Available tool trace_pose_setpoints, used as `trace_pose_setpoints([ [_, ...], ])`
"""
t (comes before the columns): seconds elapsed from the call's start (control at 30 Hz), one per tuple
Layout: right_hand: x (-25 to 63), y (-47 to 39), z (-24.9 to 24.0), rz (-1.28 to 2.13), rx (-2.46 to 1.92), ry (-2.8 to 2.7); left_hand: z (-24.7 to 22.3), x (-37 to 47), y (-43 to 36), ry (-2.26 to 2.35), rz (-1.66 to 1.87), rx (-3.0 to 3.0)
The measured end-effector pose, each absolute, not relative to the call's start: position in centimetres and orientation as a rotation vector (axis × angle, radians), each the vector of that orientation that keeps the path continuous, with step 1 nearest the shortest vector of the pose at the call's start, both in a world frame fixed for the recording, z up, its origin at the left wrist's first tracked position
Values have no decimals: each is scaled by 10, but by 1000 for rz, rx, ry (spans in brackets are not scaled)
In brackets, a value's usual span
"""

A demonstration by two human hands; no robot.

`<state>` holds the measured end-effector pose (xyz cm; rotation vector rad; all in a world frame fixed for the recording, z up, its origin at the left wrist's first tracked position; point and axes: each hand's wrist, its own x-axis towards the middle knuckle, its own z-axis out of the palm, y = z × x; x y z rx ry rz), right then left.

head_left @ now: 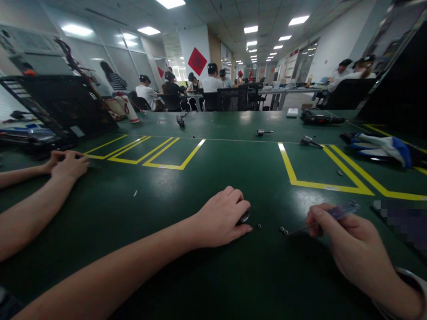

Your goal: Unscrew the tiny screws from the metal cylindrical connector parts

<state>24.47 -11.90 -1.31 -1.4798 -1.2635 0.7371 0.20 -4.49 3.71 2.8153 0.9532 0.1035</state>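
Observation:
My left hand (225, 218) rests on the green table, fingers curled round a round metal part with a hollow end (245, 216). Most of that part is hidden by the fingers. In my right hand (353, 240) is a thin screwdriver with a clear purplish handle (344, 210), its shaft slanting down to the left. The tip is close to two small metal rings (283, 230) lying side by side; whether it touches them I cannot tell. Another small metal ring (259, 226) lies just right of my left thumb.
Yellow tape (328, 186) marks areas on the table (187, 275). A power drill (322, 118), two drill chucks, blue-white gloves (383, 146) and a dark mat (403, 222) lie right. Another person's hands (70, 165) work at left. A black case (63, 104) stands behind them.

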Motion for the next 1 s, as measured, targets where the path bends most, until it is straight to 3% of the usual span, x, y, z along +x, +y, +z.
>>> trace_pose_setpoints([
  [0.27,237,-117,5,480,-1603,-1378,42,0,-49,1040,-2,2625],
  [0.5,231,-120,17,298,-1597,-1568,27,-2,-43,1006,513,2248],
  [0.77,239,-108,13,625,-1700,-1302,9,7,-44,837,729,1585],
  [1.0,233,-112,6,771,-1571,-1064,10,12,-52,839,785,1392],
])
